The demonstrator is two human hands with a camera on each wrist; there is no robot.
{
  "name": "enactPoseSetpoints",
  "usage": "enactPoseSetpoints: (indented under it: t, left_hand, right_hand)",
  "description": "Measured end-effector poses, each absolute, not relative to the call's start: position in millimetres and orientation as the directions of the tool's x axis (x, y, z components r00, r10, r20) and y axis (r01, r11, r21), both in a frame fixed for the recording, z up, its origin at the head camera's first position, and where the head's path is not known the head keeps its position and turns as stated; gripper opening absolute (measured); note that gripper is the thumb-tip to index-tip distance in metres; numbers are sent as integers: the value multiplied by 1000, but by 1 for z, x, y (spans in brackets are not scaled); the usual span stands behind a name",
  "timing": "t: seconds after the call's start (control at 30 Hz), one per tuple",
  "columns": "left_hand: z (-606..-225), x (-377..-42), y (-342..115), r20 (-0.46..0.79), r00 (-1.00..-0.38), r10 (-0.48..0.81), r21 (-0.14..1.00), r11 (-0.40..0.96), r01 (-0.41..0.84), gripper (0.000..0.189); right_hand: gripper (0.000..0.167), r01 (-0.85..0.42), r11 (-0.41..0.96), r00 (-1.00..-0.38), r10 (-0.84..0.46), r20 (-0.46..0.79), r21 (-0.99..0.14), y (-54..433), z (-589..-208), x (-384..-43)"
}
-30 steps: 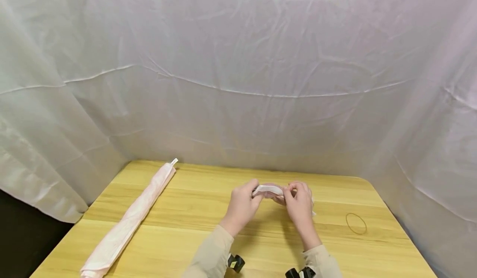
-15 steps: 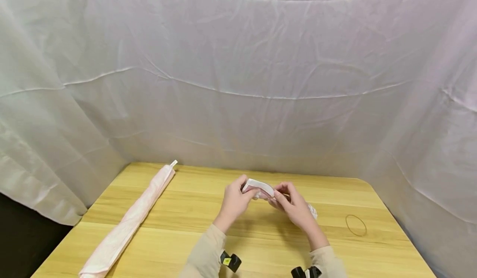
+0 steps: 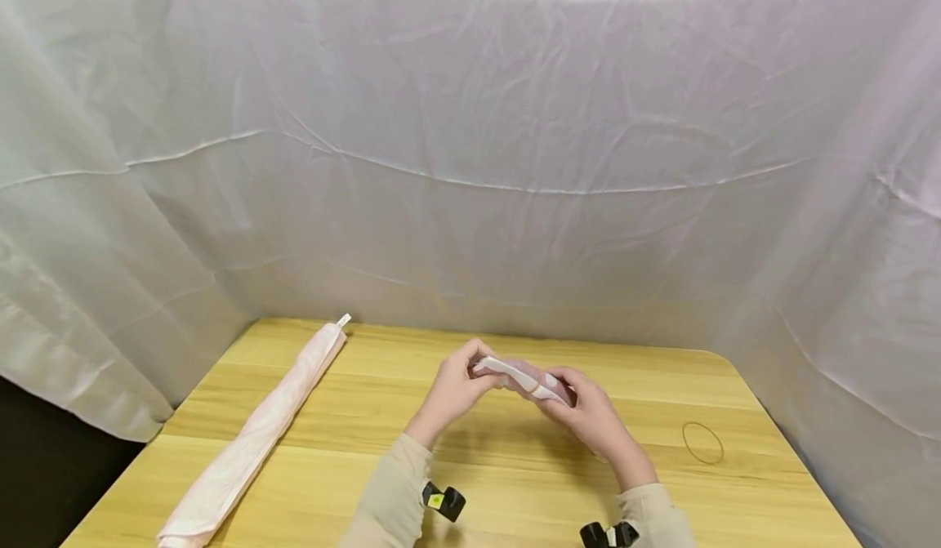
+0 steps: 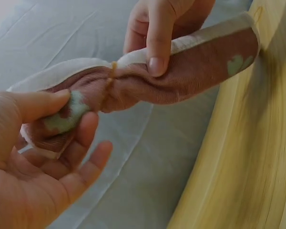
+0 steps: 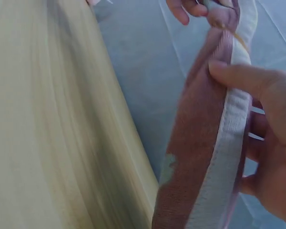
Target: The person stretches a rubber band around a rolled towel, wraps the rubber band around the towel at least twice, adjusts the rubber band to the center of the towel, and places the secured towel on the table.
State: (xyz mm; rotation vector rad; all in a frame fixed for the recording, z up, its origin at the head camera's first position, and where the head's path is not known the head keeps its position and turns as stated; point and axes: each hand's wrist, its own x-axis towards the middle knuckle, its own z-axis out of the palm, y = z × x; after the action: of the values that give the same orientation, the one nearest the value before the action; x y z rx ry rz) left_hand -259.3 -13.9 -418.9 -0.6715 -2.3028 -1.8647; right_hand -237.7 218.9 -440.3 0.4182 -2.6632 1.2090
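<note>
Both hands hold a folded, dusty-pink towel (image 3: 522,375) with a white hem and pale green patches, above the table. A thin rubber band (image 4: 109,86) cinches it between the two hands, gathering the fabric there. My left hand (image 3: 450,389) pinches one end between thumb and fingers; in the left wrist view its other fingers spread below the fabric. My right hand (image 5: 271,114) grips the longer part, thumb on the pink face close to the band and fingers behind. The towel's far end extends past the right hand in the left wrist view.
A long, rolled pale pink cloth (image 3: 257,438) with a white tag lies diagonally on the left of the wooden table (image 3: 367,417). Another rubber band (image 3: 702,443) lies flat at the right. Grey-white curtains (image 3: 515,246) hang behind and beside the table.
My left hand has moved left, and my right hand has shifted slightly right and down. The towel between them has straightened from an arch, and its rubber band now shows in the head view.
</note>
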Motion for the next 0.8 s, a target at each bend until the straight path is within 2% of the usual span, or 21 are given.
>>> enactPoseSetpoints:
  t: [0.1,0.23,0.37,0.57,0.67,0.8]
  left_hand:
    - [-419,-259,-12,332,-891,309,907,155,392,32]
    - [-424,-260,-8,295,-881,369,911,168,375,48]
    - [-426,-259,-3,200,-892,405,942,173,289,53]
    - [-429,-255,10,78,-937,342,994,51,102,44]
    - [-430,-252,14,86,-950,300,996,-16,86,38]
    - [-431,-250,16,109,-960,257,994,-39,102,34]
  right_hand:
    - [35,-400,714,-893,-163,419,-575,218,-442,-239]
    - [38,-487,791,-763,-180,620,-371,220,-446,-241]
    - [39,-508,820,-672,-186,717,-263,221,-448,-243]
    - [40,-524,833,-606,-218,765,-179,220,-450,-245]
    - [41,-536,829,-589,-236,773,-156,218,-452,-246]
    - [43,-543,825,-596,-250,763,-155,215,-454,-246]
